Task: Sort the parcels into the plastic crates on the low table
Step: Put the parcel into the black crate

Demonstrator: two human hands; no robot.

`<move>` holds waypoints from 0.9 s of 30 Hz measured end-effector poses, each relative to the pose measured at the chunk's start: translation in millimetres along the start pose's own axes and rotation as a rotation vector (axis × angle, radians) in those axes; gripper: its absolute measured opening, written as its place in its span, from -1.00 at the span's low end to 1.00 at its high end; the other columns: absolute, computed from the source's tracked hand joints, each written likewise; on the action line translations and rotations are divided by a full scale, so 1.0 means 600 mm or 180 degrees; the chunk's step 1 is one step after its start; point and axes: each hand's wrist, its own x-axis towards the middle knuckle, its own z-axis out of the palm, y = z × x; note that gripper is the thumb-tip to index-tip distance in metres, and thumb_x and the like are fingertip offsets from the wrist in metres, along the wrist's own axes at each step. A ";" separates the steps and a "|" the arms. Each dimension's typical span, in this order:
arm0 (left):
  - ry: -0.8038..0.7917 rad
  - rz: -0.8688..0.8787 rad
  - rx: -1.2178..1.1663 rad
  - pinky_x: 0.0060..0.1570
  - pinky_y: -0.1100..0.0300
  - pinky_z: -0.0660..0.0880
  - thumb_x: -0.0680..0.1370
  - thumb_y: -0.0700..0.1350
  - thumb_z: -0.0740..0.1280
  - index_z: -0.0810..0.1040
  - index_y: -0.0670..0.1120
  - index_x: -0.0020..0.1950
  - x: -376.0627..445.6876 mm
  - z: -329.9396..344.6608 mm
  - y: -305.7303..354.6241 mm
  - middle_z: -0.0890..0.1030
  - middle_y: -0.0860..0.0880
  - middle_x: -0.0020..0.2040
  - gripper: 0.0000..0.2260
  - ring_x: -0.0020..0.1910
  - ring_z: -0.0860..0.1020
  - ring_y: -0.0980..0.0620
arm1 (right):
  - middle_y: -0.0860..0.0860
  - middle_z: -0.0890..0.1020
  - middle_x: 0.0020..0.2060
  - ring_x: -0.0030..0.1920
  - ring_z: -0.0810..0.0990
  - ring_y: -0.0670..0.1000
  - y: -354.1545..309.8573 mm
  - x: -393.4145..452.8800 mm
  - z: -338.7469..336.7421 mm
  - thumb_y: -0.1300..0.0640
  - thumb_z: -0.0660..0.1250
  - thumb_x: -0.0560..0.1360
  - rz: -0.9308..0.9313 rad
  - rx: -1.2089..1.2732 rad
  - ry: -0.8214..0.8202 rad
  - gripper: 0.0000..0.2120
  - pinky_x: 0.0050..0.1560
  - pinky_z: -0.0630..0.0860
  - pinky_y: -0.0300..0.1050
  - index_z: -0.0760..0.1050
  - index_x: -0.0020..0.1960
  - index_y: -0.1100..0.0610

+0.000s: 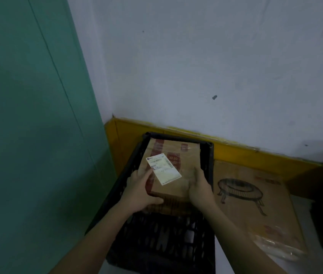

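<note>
1. The cardboard parcel [173, 169] is lying flat, its long axis running away from the person toward the wall [196, 66], white label [163, 168] facing up.
2. It is sitting inside the black plastic crate [156, 240].
3. The left hand [140, 191] and right hand [199, 189] are each gripping a near corner of it.
4. A flattened carton [255, 196] is lying just right of the crate.
</note>
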 end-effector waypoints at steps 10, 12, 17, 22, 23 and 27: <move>-0.0239 -0.0161 0.0468 0.26 0.01 0.40 0.38 0.00 0.55 0.12 0.18 0.54 0.041 0.068 -0.072 0.14 -0.12 0.40 -0.14 0.33 0.32 -0.21 | 0.26 -0.10 0.56 0.48 0.17 0.39 0.028 0.045 0.083 0.05 0.16 0.63 0.0767 -0.0773 -0.1203 -0.29 0.41 0.28 0.17 -0.20 0.61 -0.12; -0.0272 -0.0229 0.0278 0.30 0.06 0.36 0.43 -0.09 0.52 0.14 0.13 0.57 0.046 0.080 -0.086 0.15 -0.17 0.49 -0.18 0.39 0.31 -0.24 | 0.23 -0.18 0.57 0.49 0.14 0.39 0.039 0.050 0.095 0.04 0.20 0.61 0.0769 -0.0820 -0.1313 -0.24 0.43 0.29 0.16 -0.24 0.61 -0.13; -0.0238 -0.0317 0.0408 0.33 0.00 0.29 0.56 -0.03 0.38 0.03 0.14 0.60 0.063 0.092 -0.084 -0.04 -0.20 0.56 -0.27 0.47 0.18 -0.27 | 0.23 -0.19 0.53 0.51 0.12 0.34 0.047 0.070 0.096 -0.01 0.50 0.46 0.0807 -0.0699 -0.1372 0.06 0.42 0.28 0.10 -0.24 0.61 -0.12; -0.0097 0.0352 0.1946 0.54 -0.10 -0.06 0.60 -0.15 0.29 -0.19 -0.03 0.62 0.070 0.102 -0.081 -0.38 -0.22 0.56 -0.23 0.54 -0.37 -0.22 | 0.24 -0.03 0.53 0.49 0.17 0.30 0.064 0.077 0.107 0.09 0.43 0.53 0.0603 -0.0798 -0.1097 -0.10 0.43 0.26 0.08 -0.11 0.62 -0.05; -0.0246 0.0340 0.1919 0.54 -0.11 -0.07 0.60 -0.15 0.28 -0.24 0.01 0.61 0.075 0.103 -0.085 -0.39 -0.20 0.56 -0.20 0.54 -0.39 -0.20 | 0.22 -0.12 0.53 0.50 0.14 0.30 0.066 0.074 0.107 0.07 0.49 0.48 0.0595 -0.0814 -0.1186 0.01 0.44 0.26 0.07 -0.19 0.62 -0.09; -0.0507 0.0287 0.1808 0.53 -0.10 -0.13 0.61 -0.09 0.29 -0.30 0.09 0.59 0.082 0.103 -0.097 -0.36 -0.19 0.57 -0.18 0.54 -0.38 -0.18 | 0.19 -0.18 0.56 0.53 0.09 0.29 0.065 0.068 0.114 0.05 0.58 0.38 0.0549 -0.0795 -0.1083 0.18 0.47 0.27 0.11 -0.27 0.60 -0.18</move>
